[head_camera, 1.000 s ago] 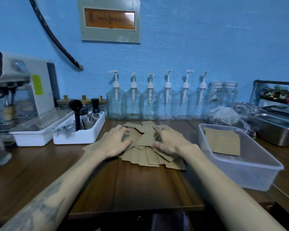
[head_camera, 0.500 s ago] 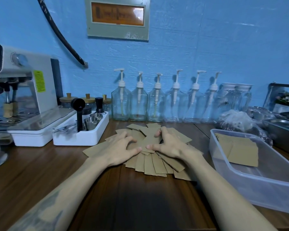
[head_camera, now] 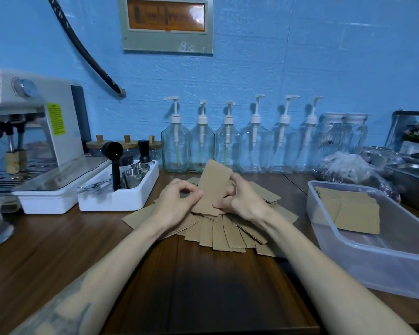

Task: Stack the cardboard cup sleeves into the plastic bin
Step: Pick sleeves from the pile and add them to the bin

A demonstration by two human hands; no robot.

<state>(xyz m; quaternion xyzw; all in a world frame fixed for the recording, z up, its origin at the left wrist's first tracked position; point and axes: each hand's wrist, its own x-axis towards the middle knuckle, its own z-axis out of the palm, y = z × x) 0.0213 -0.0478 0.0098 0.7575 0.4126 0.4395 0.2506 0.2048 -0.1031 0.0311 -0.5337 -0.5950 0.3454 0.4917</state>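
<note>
Item: one flat brown cardboard cup sleeve (head_camera: 213,187), raised on end and tilted slightly, pinched along its lower edges by both hands. Left hand (head_camera: 177,204): fingers curled, thumb and fingertips closed on the sleeve's left edge. Right hand (head_camera: 242,201): fingers curled round the sleeve's right lower edge.

Directly beneath the grip: a fanned pile of flat brown cardboard sleeves (head_camera: 228,233), overlapping, lying on the dark brown wooden counter (head_camera: 203,286); both wrists pass over the pile.

Right of the grip, apart from the pile: clear rectangular plastic bin (head_camera: 363,257) on the counter, containing a few flat sleeves stacked (head_camera: 353,213) at its far end.

Behind the grip, against the blue wall: row of clear glass pump bottles with white dispensers (head_camera: 228,146).

Left of the grip: white rectangular tray of black-handled and metal coffee tools (head_camera: 121,189); further left, white espresso machine (head_camera: 34,131).

Far right, behind the bin: crumpled clear plastic bag (head_camera: 348,170) and a steel pan (head_camera: 411,180).
</note>
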